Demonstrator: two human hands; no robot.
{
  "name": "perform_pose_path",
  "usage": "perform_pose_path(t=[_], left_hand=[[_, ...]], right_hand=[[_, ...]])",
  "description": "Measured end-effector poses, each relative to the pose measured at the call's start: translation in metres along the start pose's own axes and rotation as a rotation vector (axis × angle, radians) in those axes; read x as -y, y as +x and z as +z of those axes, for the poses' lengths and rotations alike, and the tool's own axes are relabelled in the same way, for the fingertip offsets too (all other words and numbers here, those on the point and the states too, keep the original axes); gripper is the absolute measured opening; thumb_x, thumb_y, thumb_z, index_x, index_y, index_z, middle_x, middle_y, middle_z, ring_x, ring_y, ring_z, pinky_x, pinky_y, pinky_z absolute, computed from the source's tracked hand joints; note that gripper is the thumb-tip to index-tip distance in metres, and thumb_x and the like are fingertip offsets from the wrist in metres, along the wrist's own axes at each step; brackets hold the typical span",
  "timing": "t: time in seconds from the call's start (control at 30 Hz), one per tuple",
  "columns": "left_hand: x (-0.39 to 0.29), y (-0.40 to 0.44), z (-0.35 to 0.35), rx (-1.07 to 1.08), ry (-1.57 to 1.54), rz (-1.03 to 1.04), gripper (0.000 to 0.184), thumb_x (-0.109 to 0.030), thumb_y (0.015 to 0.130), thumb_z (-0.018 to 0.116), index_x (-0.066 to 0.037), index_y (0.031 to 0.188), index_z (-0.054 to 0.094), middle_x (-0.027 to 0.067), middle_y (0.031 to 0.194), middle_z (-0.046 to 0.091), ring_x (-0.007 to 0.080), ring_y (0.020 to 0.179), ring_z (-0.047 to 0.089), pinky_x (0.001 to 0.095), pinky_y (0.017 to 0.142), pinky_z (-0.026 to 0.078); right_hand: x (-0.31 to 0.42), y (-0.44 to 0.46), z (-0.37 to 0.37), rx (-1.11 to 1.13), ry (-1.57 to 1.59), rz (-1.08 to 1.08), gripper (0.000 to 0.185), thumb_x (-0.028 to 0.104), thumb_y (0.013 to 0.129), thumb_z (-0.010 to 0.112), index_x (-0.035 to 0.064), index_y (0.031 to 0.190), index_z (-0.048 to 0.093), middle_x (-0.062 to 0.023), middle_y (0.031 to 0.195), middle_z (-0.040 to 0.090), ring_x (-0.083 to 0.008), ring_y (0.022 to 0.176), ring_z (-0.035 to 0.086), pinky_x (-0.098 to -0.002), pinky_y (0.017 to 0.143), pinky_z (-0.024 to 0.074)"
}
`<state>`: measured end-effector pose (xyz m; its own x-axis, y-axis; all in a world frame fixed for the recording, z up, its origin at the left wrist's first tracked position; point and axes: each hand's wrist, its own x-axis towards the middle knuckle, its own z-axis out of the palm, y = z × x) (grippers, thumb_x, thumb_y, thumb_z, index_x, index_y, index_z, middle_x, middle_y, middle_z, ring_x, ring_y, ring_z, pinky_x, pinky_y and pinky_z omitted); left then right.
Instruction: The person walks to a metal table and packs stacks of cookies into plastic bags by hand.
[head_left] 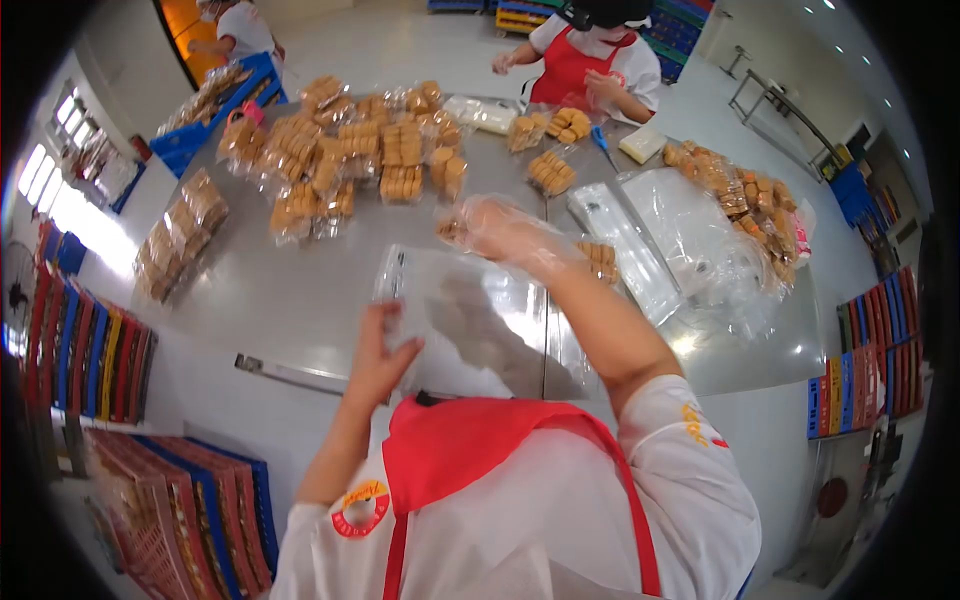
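Our right hand (pixel 500 235), under clear plastic, closes its grip around brown biscuits (pixel 452 231) over the middle of the surface (pixel 300 325). Our left hand (pixel 378 352) is open, thumb apart, fingertips by the clear bag (pixel 425 300), which lies at the near edge, probably for easy reach. Wrapped packs (pixel 358 140) crowd the far left, seemingly leaving us working room. Our sleeve badge (pixel 360 510) and the bag's print are too blurred to read.
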<state>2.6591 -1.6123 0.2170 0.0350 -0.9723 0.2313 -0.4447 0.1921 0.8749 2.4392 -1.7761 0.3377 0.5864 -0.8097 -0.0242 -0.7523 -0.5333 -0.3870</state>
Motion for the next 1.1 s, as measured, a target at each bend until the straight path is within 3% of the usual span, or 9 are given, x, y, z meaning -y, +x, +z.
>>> perform_pose_path(t=[0.1, 0.17, 0.23, 0.33, 0.43, 0.67, 0.9, 1.07, 1.1], left_hand=[[-0.071, 0.039, -0.003, -0.016, 0.06, 0.225, 0.085, -0.012, 0.069, 0.084, -0.003, 0.14, 0.039, 0.0107, 0.129, 0.053, 0.0237, 0.124, 0.05, 0.0359, 0.106, 0.039], [-0.098, 0.04, 0.006, 0.165, -0.213, 0.137, 0.086, -0.012, 0.07, 0.085, -0.004, 0.141, 0.038, 0.011, 0.127, 0.053, 0.0225, 0.121, 0.051, 0.035, 0.103, 0.041], [-0.114, 0.042, 0.017, 0.395, -0.695, -0.031, 0.083, -0.012, 0.072, 0.085, -0.007, 0.141, 0.038, 0.0108, 0.122, 0.051, 0.0212, 0.114, 0.054, 0.0344, 0.095, 0.047], [-0.139, 0.034, 0.025, 0.318, -0.743, -0.099, 0.062, -0.012, 0.082, 0.078, -0.006, 0.132, 0.042, 0.0074, 0.115, 0.052, 0.0154, 0.109, 0.053, 0.0307, 0.091, 0.048], [-0.151, 0.03, 0.04, 0.271, -0.821, -0.196, 0.046, -0.02, 0.091, 0.068, -0.005, 0.127, 0.044, 0.0053, 0.11, 0.053, 0.0137, 0.105, 0.053, 0.029, 0.089, 0.046], [-0.16, 0.021, 0.05, 0.237, -0.79, -0.384, 0.023, -0.023, 0.099, 0.05, -0.004, 0.112, 0.052, 0.0035, 0.102, 0.056, 0.0105, 0.093, 0.049, 0.0249, 0.085, 0.04], [-0.15, 0.017, 0.051, 0.211, -0.899, -0.476, 0.013, -0.012, 0.094, 0.052, -0.003, 0.101, 0.058, 0.0036, 0.096, 0.06, 0.0103, 0.087, 0.054, 0.0261, 0.081, 0.044], [-0.142, 0.016, 0.052, 0.232, -0.864, -0.49, 0.009, -0.003, 0.089, 0.051, 0.0, 0.091, 0.059, 0.0044, 0.096, 0.059, 0.0114, 0.089, 0.055, 0.0251, 0.081, 0.043], [-0.14, 0.016, 0.053, 0.215, -0.677, -0.389, 0.008, -0.003, 0.09, 0.052, -0.001, 0.091, 0.06, 0.0042, 0.096, 0.059, 0.0115, 0.088, 0.055, 0.025, 0.081, 0.043]], right_hand=[[0.035, -0.068, -0.025, -0.247, 0.015, -0.491, 0.022, 0.019, 0.083, 0.07, 0.0038, 0.098, 0.064, -0.0142, 0.08, 0.063, -0.0344, 0.076, 0.061, -0.0412, 0.074, 0.0494], [0.058, -0.097, -0.056, -0.216, 0.186, -0.413, 0.02, 0.016, 0.084, 0.069, 0.0043, 0.099, 0.063, -0.0109, 0.083, 0.063, -0.0272, 0.079, 0.062, -0.0389, 0.072, 0.0495], [0.063, -0.104, -0.075, 0.061, 0.322, -0.012, 0.022, 0.017, 0.085, 0.07, 0.0049, 0.102, 0.062, -0.0074, 0.089, 0.065, -0.0215, 0.084, 0.063, -0.0361, 0.072, 0.0493], [0.024, -0.118, -0.05, -0.324, 1.181, 0.146, 0.027, 0.022, 0.089, 0.07, 0.0056, 0.109, 0.061, -0.0048, 0.103, 0.064, -0.0161, 0.095, 0.061, -0.0317, 0.079, 0.0498], [0.02, -0.142, -0.025, -0.136, 1.602, 0.251, 0.032, 0.029, 0.091, 0.069, 0.0084, 0.113, 0.06, -0.0016, 0.105, 0.062, -0.0158, 0.1, 0.058, -0.0355, 0.081, 0.0492], [0.033, -0.166, 0.002, -0.191, 1.643, 0.397, 0.026, 0.023, 0.092, 0.068, 0.0035, 0.107, 0.06, -0.0027, 0.103, 0.06, -0.0109, 0.1, 0.055, -0.029, 0.092, 0.0443], [0.031, -0.17, 0.014, -0.206, 1.63, 0.366, 0.02, 0.022, 0.093, 0.065, 0.0022, 0.099, 0.062, -0.0025, 0.093, 0.061, -0.0105, 0.089, 0.057, -0.0272, 0.084, 0.0468], [0.019, -0.171, 0.02, -0.172, 1.632, 0.452, 0.018, 0.013, 0.093, 0.063, -0.0026, 0.102, 0.065, -0.0096, 0.101, 0.067, -0.017, 0.099, 0.061, -0.0327, 0.09, 0.0487], [0.018, -0.172, 0.019, -0.164, 1.643, 0.47, 0.019, 0.013, 0.093, 0.063, -0.0037, 0.102, 0.065, -0.01, 0.102, 0.067, -0.0172, 0.098, 0.061, -0.0327, 0.091, 0.0484]])
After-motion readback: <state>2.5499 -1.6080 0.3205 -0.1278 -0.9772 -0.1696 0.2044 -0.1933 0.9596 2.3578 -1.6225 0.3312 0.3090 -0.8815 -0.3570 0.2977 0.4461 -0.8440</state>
